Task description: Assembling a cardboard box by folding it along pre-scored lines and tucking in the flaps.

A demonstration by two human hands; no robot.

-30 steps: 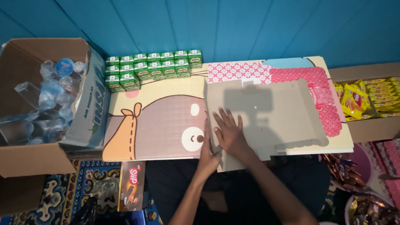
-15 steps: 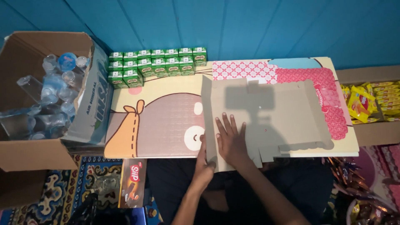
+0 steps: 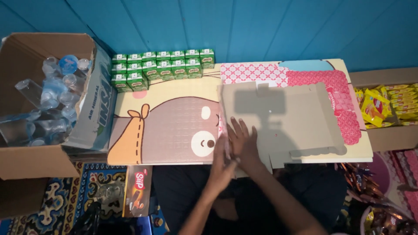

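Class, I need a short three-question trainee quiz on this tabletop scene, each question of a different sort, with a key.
1. True or false: the right hand lies flat on the grey flattened cardboard blank.
2. Multiple choice: the green drink cartons stand (a) in the open box, (b) in rows along the blue wall, (c) on the rug.
3. What fills the open cardboard box at left?

Key: 1 true. 2 b. 3 Clear plastic water cups. The left hand presses the blank's left edge.
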